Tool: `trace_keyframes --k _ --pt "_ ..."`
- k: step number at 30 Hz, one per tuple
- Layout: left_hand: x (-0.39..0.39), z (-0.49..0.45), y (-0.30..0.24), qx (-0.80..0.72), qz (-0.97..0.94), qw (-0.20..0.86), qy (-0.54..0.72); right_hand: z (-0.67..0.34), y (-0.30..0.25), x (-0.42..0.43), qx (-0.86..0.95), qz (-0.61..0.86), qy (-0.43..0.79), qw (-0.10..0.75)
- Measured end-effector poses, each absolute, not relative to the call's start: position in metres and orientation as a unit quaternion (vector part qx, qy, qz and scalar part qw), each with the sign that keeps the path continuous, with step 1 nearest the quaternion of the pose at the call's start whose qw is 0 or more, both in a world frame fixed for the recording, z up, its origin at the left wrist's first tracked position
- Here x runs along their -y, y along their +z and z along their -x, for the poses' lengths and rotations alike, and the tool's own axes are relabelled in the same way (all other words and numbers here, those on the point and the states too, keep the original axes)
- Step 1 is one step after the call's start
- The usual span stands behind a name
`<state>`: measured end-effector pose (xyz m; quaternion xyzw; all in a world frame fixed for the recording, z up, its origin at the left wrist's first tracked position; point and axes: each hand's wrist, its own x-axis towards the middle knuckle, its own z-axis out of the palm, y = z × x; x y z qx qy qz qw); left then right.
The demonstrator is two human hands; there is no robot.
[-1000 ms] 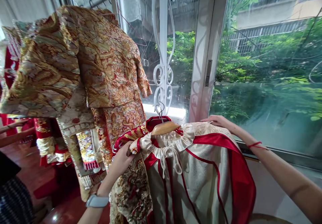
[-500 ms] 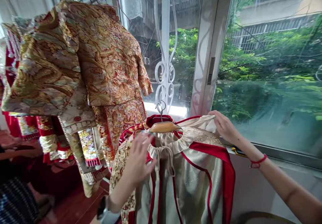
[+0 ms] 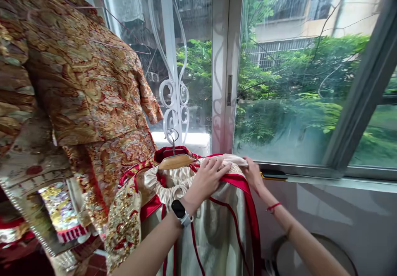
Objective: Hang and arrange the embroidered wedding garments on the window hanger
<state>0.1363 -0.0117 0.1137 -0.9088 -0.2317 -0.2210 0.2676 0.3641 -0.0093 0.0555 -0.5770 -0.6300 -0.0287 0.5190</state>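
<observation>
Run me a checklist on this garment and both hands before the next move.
1. Right hand has hold of the white cloth: ok, fingers closed on its end.
2. Left hand has a grip: cannot tell; it lies over the garment near the shoulder, fingertips partly lost in the cloth.
3. Wooden hanger sits at the neck opening: ok, though one end is hidden.
4. Hanger hook is secure: cannot tell; its support is unclear.
5. Garment front is uncovered: not ok; the left forearm and watch cross it.
</observation>
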Motion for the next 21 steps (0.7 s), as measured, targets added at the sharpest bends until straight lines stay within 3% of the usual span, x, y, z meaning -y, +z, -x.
trace_keyframes --k 5,10,13,16,18,21 --pt "0.013 -0.138 0.123 0.238 0.92 0.239 -0.197 -0.361 0.043 -0.007 0.65 0.581 -0.002 0.49" --pt "0.02 -0.135 0.127 0.241 0.925 0.224 -0.191 -0.41 0.11 0.015 0.697 0.579 -0.023 0.422" --pt "0.023 -0.133 0.124 0.238 0.924 0.233 -0.187 -0.415 0.159 0.038 0.709 0.567 -0.097 0.408" --pt "0.023 -0.133 0.121 0.244 0.922 0.238 -0.183 -0.396 0.173 0.056 0.675 0.548 -0.216 0.445" --pt "0.023 -0.135 0.12 0.254 0.92 0.235 -0.185 -0.384 0.154 0.062 0.648 0.548 -0.164 0.503" --pt "0.02 -0.138 0.117 0.273 0.912 0.239 -0.192 -0.377 0.104 0.065 0.618 0.552 0.063 0.557"
